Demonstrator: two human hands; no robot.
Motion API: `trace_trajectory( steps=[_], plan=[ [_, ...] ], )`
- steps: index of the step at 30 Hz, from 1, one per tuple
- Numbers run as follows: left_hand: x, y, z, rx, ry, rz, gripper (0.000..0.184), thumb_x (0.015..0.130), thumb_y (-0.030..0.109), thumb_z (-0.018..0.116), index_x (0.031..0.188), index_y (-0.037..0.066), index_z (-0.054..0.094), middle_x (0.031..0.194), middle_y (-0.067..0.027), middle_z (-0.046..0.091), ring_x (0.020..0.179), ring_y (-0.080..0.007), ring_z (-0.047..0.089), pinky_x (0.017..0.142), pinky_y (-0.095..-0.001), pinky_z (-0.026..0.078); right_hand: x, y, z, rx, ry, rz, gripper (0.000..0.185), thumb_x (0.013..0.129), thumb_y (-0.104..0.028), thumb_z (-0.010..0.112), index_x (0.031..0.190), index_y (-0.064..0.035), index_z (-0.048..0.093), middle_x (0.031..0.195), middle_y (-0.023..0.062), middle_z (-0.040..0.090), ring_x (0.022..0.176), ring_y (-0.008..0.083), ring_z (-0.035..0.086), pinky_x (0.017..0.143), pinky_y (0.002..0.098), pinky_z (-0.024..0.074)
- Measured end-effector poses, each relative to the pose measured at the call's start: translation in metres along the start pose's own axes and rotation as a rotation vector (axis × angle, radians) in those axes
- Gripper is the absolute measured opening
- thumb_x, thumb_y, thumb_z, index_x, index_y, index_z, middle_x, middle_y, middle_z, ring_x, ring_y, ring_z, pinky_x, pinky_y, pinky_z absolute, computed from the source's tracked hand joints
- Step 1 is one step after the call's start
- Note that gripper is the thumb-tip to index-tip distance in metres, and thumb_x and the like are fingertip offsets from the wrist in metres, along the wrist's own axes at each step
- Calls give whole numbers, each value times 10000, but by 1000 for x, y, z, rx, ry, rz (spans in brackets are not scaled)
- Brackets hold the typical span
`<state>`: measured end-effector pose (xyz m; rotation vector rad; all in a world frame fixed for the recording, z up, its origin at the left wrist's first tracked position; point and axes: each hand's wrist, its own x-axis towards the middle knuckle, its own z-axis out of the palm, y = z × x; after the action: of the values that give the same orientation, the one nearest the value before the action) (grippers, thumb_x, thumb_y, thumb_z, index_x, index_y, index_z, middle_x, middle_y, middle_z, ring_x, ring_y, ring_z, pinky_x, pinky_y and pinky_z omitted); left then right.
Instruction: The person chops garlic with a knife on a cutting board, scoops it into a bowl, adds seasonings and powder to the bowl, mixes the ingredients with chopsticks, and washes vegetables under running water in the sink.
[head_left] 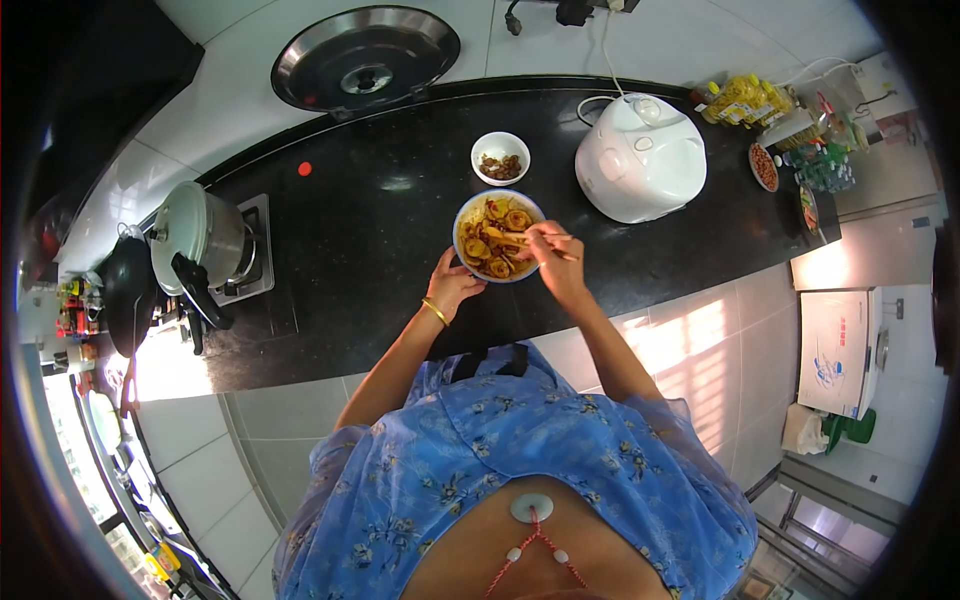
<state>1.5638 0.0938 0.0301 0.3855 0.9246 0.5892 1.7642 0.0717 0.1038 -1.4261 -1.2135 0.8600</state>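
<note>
A white bowl (511,279) on the black counter holds sliced yellow-brown food (487,246) coated in reddish sauce. My left hand (453,284), with a gold bracelet at the wrist, grips the bowl's lower left side; some of its fingers are hidden. From the right, my right hand (558,262) is closed around a pair of chopsticks (512,236), whose tips reach into the food. Just behind stands a smaller white bowl (483,143) with brown bits at its bottom, touched by neither hand.
A white rice cooker (640,165) stands behind my right hand. On the left, a pressure cooker (195,240) sits on a gas stove (262,262). A large metal lid (365,60) leans on the back wall. Oil bottles (745,100) and a dish of nuts (763,167) are far right.
</note>
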Motion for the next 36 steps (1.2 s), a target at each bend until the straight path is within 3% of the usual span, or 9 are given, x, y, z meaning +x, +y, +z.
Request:
trace_trajectory(
  steps=[2, 10, 14, 18, 20, 21, 24, 30, 36],
  plan=[
    [0, -1, -1, 15, -4, -3, 835, 726, -119, 544, 1430, 102, 155, 1037, -169, 581, 851, -283, 637, 719, -384, 552, 13, -37, -11, 12, 58, 149, 140, 877, -36, 554, 840, 84, 615, 831, 77, 618, 628, 126, 630, 584, 206, 494],
    [0, 2, 0, 43, -5, -14, 833, 742, -92, 567, 1431, 89, 134, 1011, -170, 592, 826, -277, 644, 712, -380, 554, 29, 16, 11, 121, 5, -3, 107, 850, -44, 588, 833, 54, 629, 822, 75, 637, 608, 108, 593, 564, 218, 459],
    [2, 3, 0, 17, -15, -5, 818, 738, -93, 568, 1422, 81, 155, 995, -169, 592, 827, -279, 643, 710, -377, 556, 10, -23, 5, -381, -275, -89, 87, 850, -47, 595, 848, 32, 632, 729, 51, 643, 603, 75, 558, 542, 204, 433],
    [1, 1, -1, 13, -10, -16, 811, 721, -108, 561, 1411, 94, 186, 1018, -165, 568, 843, -284, 635, 714, -380, 560, -4, -62, 0, -205, -211, -6, 103, 871, -54, 583, 920, 23, 632, 763, 62, 648, 619, 84, 581, 548, 215, 454],
    [2, 1, -2, 10, -10, -17, 813, 713, -115, 557, 1409, 98, 194, 1039, -166, 555, 847, -287, 633, 716, -384, 562, -12, -74, 8, 16, -217, 166, 112, 876, -50, 578, 944, 21, 630, 783, 66, 651, 636, 93, 603, 557, 224, 472],
    [2, 3, -1, 3, -19, -24, 814, 707, -125, 546, 1408, 103, 201, 1059, -169, 541, 850, -291, 631, 724, -390, 561, -15, -68, 12, -76, -307, 189, 113, 877, -53, 578, 943, 18, 637, 792, 63, 654, 643, 99, 614, 567, 220, 481],
    [4, -1, -3, -5, -19, -26, 814, 696, -139, 529, 1404, 111, 216, 1088, -176, 522, 859, -298, 627, 733, -397, 561, -22, -30, 24, -141, -197, -98, 107, 865, -42, 591, 938, 14, 645, 799, 74, 661, 647, 96, 611, 577, 216, 483],
    [1, 0, -3, -21, -31, -23, 822, 677, -150, 510, 1401, 127, 236, 1072, -171, 523, 867, -307, 624, 736, -397, 557, -5, -44, -4, -3, -99, 240, 127, 871, -63, 589, 948, 28, 634, 765, 79, 658, 680, 112, 625, 598, 232, 503],
    [0, 0, -1, -20, 0, -31, 832, 668, -154, 500, 1405, 121, 228, 1068, -171, 532, 874, -312, 626, 741, -406, 550, 5, -28, 40, 101, -105, 137, 116, 871, -52, 575, 902, 48, 624, 831, 70, 648, 627, 105, 612, 552, 218, 495]
  ],
)
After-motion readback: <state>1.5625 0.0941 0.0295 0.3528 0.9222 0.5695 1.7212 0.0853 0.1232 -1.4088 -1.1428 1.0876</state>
